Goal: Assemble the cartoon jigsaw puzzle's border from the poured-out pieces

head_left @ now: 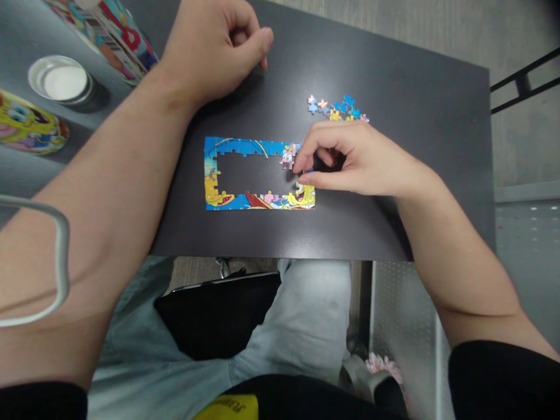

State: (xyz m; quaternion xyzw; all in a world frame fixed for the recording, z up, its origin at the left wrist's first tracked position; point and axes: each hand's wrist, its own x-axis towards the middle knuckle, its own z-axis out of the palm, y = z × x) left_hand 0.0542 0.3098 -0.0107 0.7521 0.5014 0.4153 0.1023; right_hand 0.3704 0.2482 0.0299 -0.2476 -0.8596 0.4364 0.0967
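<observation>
A partly assembled jigsaw puzzle (245,202) lies on the dark table, its cartoon border joined around a bare middle. Inside its upper right corner sits a pinkish puzzle piece (287,159). My right hand (350,154) hovers over the puzzle's right side. Its index fingertip is at the edge of that piece, and the thumb is slightly apart below; I see no piece held between them. Loose puzzle pieces (336,111) lie in a pile just beyond this hand. My left hand (231,49) rests on the table above the puzzle, fingers curled in, with nothing visible in them.
To the left, on a grey surface, stand a round metal tin (61,80) and a yellow cartoon-printed item (30,123). Another printed item (116,38) lies behind my left forearm. The table's (262,239) front edge is close to my lap. A black metal frame (525,84) stands at the right.
</observation>
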